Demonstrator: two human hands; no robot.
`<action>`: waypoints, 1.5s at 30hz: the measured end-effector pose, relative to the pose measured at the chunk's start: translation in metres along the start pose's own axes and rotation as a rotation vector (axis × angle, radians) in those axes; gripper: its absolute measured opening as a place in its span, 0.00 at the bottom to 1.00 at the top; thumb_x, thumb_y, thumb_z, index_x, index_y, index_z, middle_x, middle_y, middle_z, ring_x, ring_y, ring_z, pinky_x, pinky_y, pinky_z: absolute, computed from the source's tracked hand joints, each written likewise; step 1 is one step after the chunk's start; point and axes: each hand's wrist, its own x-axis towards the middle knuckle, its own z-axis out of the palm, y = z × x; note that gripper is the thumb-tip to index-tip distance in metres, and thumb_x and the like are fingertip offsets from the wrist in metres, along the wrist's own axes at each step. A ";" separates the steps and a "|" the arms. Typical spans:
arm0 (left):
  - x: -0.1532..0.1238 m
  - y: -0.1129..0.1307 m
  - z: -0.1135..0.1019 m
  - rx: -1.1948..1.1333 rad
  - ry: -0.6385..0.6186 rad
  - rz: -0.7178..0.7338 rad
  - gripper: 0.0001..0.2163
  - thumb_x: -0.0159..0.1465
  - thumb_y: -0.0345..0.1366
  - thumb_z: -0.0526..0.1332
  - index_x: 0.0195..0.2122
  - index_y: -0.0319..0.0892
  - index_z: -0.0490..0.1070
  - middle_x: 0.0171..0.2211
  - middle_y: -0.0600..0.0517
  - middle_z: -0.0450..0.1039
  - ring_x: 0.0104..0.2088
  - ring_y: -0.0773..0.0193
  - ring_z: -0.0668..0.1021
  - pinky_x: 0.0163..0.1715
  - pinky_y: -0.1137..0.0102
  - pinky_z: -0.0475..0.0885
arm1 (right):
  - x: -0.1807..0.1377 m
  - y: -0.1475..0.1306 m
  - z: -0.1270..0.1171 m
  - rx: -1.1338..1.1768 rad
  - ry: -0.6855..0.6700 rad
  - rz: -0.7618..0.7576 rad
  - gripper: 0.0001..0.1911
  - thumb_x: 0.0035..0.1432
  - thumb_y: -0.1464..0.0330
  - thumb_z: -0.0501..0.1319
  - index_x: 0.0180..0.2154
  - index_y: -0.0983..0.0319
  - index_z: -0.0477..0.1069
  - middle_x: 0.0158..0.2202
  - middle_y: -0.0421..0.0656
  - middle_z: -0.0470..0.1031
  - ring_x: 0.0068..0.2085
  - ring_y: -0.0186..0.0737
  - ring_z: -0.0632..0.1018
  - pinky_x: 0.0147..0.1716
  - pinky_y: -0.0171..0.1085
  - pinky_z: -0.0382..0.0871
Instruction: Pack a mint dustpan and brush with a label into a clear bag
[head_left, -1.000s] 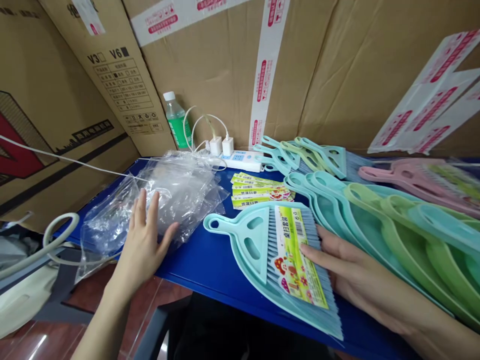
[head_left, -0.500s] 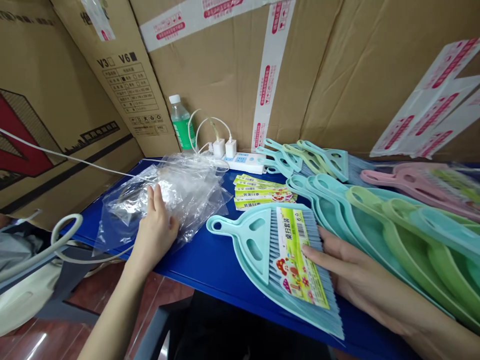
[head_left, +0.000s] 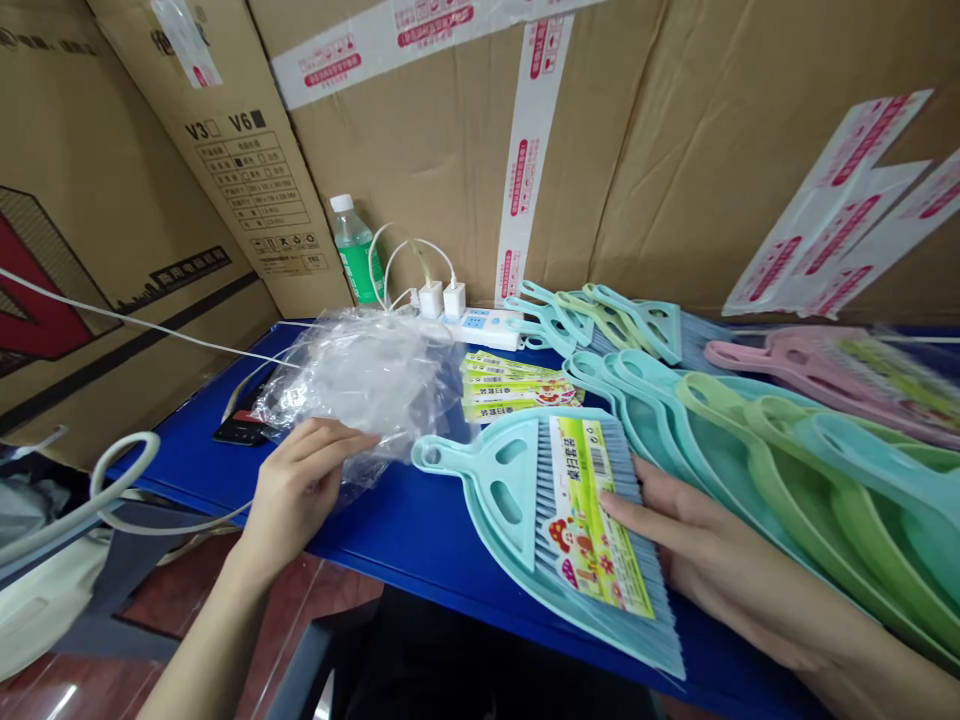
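Note:
My left hand [head_left: 300, 485] pinches the near edge of a heap of clear plastic bags [head_left: 360, 375] on the blue table [head_left: 420, 520]. My right hand [head_left: 690, 530] lies flat with fingers stretched on the bristles of a teal hand broom [head_left: 525, 480] that rests in a teal dustpan. A yellow-green paper label [head_left: 592, 510] lies across the bristles, next to my fingertips.
Rows of teal and green dustpans [head_left: 750, 430] and pink brooms [head_left: 825, 365] cover the table's right side. Spare labels [head_left: 510, 385], a power strip with chargers [head_left: 472, 320], a green bottle [head_left: 352, 245] and a dark phone [head_left: 240, 430] lie behind. Cardboard boxes [head_left: 450, 150] wall the back and left.
My left hand has gone from lying flat on the bags to pinching their edge, and the heap has bunched up toward the right, uncovering the phone. My right hand has stayed put.

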 end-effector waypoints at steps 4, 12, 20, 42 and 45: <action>-0.002 -0.003 -0.008 -0.108 -0.010 -0.033 0.17 0.66 0.26 0.52 0.29 0.47 0.78 0.29 0.52 0.79 0.34 0.62 0.80 0.38 0.66 0.78 | 0.000 -0.001 0.002 -0.013 -0.004 -0.008 0.30 0.53 0.59 0.70 0.58 0.49 0.68 0.55 0.40 0.77 0.57 0.50 0.75 0.53 0.45 0.74; 0.009 -0.032 -0.010 0.050 -0.104 0.039 0.20 0.65 0.24 0.47 0.30 0.48 0.77 0.34 0.53 0.82 0.49 0.57 0.80 0.56 0.53 0.72 | 0.001 0.000 0.002 -0.020 0.009 -0.037 0.34 0.51 0.59 0.71 0.59 0.47 0.66 0.59 0.41 0.74 0.58 0.52 0.74 0.54 0.48 0.74; 0.007 0.029 0.008 0.096 -0.218 0.237 0.16 0.69 0.37 0.54 0.55 0.37 0.70 0.51 0.42 0.78 0.53 0.50 0.77 0.51 0.55 0.76 | 0.002 0.000 0.002 -0.048 0.010 -0.035 0.36 0.51 0.60 0.71 0.60 0.49 0.64 0.59 0.42 0.74 0.59 0.53 0.73 0.54 0.49 0.73; 0.083 0.032 0.045 0.375 -0.773 -0.035 0.14 0.62 0.20 0.51 0.44 0.34 0.73 0.30 0.42 0.77 0.32 0.51 0.82 0.32 0.63 0.74 | -0.046 0.008 -0.032 -0.082 0.413 -0.116 0.53 0.38 0.57 0.73 0.64 0.34 0.54 0.50 0.42 0.80 0.44 0.59 0.82 0.41 0.51 0.82; 0.081 0.029 0.048 0.291 -0.759 -0.072 0.10 0.64 0.25 0.53 0.44 0.36 0.71 0.27 0.45 0.77 0.31 0.51 0.81 0.29 0.64 0.71 | -0.048 0.002 -0.027 -0.058 0.472 -0.090 0.53 0.36 0.56 0.73 0.63 0.33 0.55 0.51 0.40 0.79 0.46 0.60 0.81 0.40 0.51 0.83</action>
